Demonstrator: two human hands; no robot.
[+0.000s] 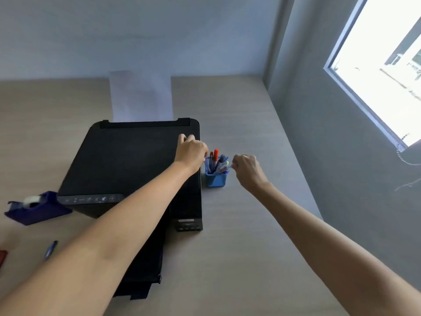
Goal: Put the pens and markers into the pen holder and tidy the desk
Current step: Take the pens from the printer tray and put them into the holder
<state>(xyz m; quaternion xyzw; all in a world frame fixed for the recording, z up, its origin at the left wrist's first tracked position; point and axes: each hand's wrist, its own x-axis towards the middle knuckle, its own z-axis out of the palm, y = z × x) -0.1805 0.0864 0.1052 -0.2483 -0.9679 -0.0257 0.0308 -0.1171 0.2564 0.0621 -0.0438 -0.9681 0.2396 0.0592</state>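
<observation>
A blue mesh pen holder [216,179] stands on the desk just right of the printer, with several pens and markers upright in it, one with an orange cap [216,153]. My left hand [191,152] hovers over the printer's right edge, its curled fingers at the holder's left rim; I cannot see whether it grips anything. My right hand [247,169] is at the holder's right side, fingers pinched on the end of a pale pen [227,166] that leans in the holder. A blue pen [51,248] lies loose on the desk at the lower left.
A black printer [127,165] with white paper [141,96] in its rear feed fills the desk's middle. A dark blue tape dispenser [34,207] sits to its left, and a red object [2,258] shows at the left edge. A wall with a window [382,71] borders the right side.
</observation>
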